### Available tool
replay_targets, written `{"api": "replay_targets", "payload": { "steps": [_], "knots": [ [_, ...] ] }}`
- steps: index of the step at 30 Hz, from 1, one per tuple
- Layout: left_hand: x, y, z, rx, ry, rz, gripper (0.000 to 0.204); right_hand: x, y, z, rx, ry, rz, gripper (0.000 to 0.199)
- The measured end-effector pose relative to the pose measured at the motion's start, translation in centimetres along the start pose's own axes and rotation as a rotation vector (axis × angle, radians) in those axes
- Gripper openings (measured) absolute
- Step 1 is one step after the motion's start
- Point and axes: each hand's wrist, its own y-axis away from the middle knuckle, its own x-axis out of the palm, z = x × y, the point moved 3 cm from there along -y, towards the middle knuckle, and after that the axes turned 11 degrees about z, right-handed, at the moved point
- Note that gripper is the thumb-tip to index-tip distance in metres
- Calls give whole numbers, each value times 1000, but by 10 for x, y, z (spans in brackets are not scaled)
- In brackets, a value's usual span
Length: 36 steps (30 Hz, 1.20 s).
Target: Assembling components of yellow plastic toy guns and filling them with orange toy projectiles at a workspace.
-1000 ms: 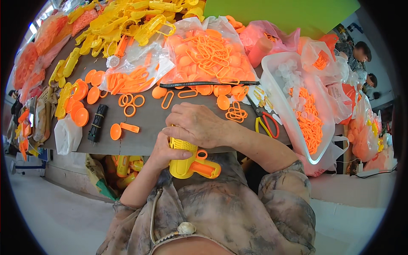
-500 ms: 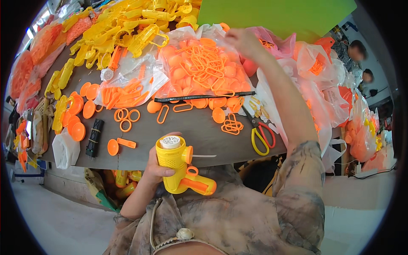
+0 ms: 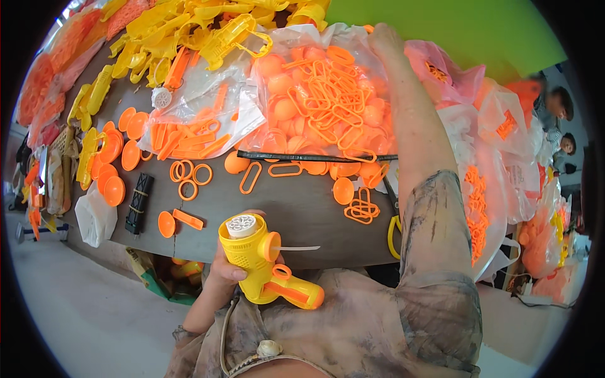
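Close to my body, my left hand [image 3: 225,269] is wrapped round the barrel of a yellow toy bubble gun [image 3: 252,255]. A white nozzle with holes [image 3: 241,225] sits in the gun's open end, and a thin white strip [image 3: 301,248] sticks out past the orange round cap on its side. The orange trigger and grip point to the right. My right arm stretches across the table, and my right hand [image 3: 386,43] is at the far edge of a clear bag of orange parts [image 3: 324,101], beside the green board. Its fingers do not show clearly.
Yellow half-shells [image 3: 170,31] are heaped at the back left. Orange cups [image 3: 114,190], rings [image 3: 188,189] and oblong loops [image 3: 362,206] lie on the grey table [image 3: 283,217]. Scissors [image 3: 393,236] lie partly under my right arm. Plastic bags [image 3: 477,208] crowd the right; a green board [image 3: 454,31] stands behind.
My right hand has reached farther and to the right, its forearm now covering part of the scissors. The view has shifted; the bubble gun stays in my left hand, slightly lower.
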Motion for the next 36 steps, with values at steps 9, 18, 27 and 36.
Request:
{"api": "replay_targets", "payload": {
  "steps": [9, 18, 27, 36],
  "knots": [
    [9, -2, -5, 21, -17, -71, 96, -33, -31, -7, -38, -78, 142, 30],
    [16, 0, -3, 24, -64, -84, 95, -62, 26, 35, -212, -902, 358, 22],
    [31, 10, -3, 137, 41, 11, 115, -60, 224, 122, -516, -1106, 892, 35],
    [49, 68, -3, 151, 6, 16, 75, -8, 353, 147, -423, -1320, 1206, 32]
  ]
}}
